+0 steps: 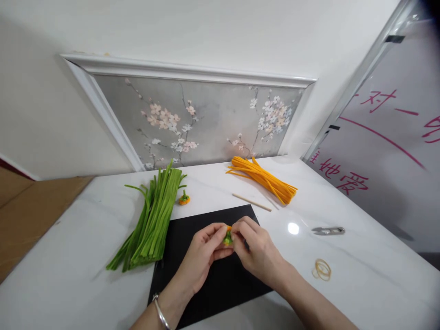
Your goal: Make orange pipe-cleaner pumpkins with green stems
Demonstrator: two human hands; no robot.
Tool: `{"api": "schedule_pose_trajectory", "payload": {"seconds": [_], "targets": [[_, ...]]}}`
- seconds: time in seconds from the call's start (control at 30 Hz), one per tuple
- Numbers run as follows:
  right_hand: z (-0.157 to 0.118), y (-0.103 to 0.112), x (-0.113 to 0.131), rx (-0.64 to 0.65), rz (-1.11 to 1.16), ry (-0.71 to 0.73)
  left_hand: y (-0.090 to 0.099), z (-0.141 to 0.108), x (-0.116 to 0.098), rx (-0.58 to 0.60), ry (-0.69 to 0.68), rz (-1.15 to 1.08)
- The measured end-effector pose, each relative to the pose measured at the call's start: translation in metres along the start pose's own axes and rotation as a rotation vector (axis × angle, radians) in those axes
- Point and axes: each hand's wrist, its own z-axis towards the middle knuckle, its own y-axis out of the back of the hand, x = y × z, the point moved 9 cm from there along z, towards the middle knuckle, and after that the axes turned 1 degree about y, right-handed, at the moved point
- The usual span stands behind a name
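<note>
Over a black mat [206,298], my left hand [208,247] and my right hand [256,245] meet around a small orange and green pipe-cleaner piece [228,238]. Left fingers and thumb pinch it from one side. My right fingertips close on its other side, and they cover part of it. A similar small orange and green pipe-cleaner piece [184,199] with a green stub on top sits on the table behind the mat. To the left lies a thick bundle of green pipe cleaners [154,220]; at the back right is a bundle of orange pipe cleaners [263,178].
A thin wooden stick [251,202] lies behind the mat. On the right are thread snips [328,231] and several rubber bands [322,269] on the white table [364,284]. Cardboard [41,206] borders the left; a whiteboard [385,137] stands at right, a wall behind.
</note>
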Motion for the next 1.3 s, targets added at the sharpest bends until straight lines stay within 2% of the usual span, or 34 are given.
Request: {"api": "schedule_pose_trajectory", "payload": {"seconds": [0.13, 0.33, 0.53, 0.83, 0.9, 1.1, 1.3], "targets": [[0.001, 0.003, 0.0, 0.003, 0.02, 0.015, 0.007, 0.0, -0.004, -0.045, 0.013, -0.024], [0.0, 0.004, 0.002, 0.05, -0.029, 0.041, 0.002, -0.004, -0.028, 0.009, -0.154, 0.344], [-0.002, -0.001, 0.006, 0.089, -0.101, 0.124, -0.001, -0.004, -0.031, 0.04, -0.212, 0.48], [-0.003, -0.003, 0.008, 0.051, -0.107, 0.101, 0.007, -0.006, -0.027, -0.146, -0.26, 0.402], [-0.003, -0.003, 0.008, 0.035, -0.094, 0.091, 0.006, -0.006, -0.026, -0.137, -0.258, 0.377], [-0.001, 0.005, 0.004, -0.016, -0.027, 0.064, 0.001, -0.007, -0.022, -0.024, -0.135, 0.28], [0.0, 0.009, 0.003, -0.01, 0.012, 0.047, -0.009, -0.01, -0.036, -0.024, -0.268, 0.534]]}}
